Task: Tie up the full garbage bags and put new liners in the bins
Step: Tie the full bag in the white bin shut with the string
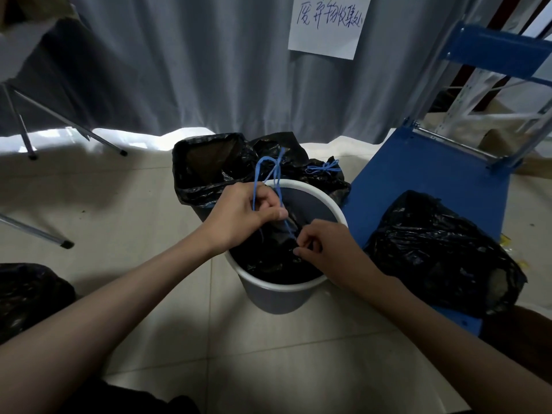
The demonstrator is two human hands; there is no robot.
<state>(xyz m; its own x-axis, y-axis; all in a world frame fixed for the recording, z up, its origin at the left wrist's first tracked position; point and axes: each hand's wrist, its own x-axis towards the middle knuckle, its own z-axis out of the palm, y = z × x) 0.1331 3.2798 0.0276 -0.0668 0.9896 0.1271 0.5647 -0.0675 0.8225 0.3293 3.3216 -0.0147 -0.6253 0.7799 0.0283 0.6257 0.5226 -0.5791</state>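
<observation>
A round grey bin (pixel 277 297) with a white rim stands on the floor in front of me, with a black garbage bag (pixel 268 258) inside it. Blue drawstrings (pixel 276 177) rise from the bag's gathered neck. My left hand (pixel 242 210) grips the strings above the bin, fingers curled round them. My right hand (pixel 325 249) pinches the bag's neck and the string at the bin's right side. Behind it stands a second bin (pixel 206 162) lined with an open black bag. A tied black bag (pixel 316 171) with a blue knot lies behind the grey bin.
A blue chair (pixel 427 168) stands at the right with a full black bag (pixel 442 252) on its seat. Another black bag (pixel 27 294) lies at the left edge. Metal table legs (pixel 24 135) stand at the far left, and a grey curtain with a paper sign (pixel 328 23) hangs behind.
</observation>
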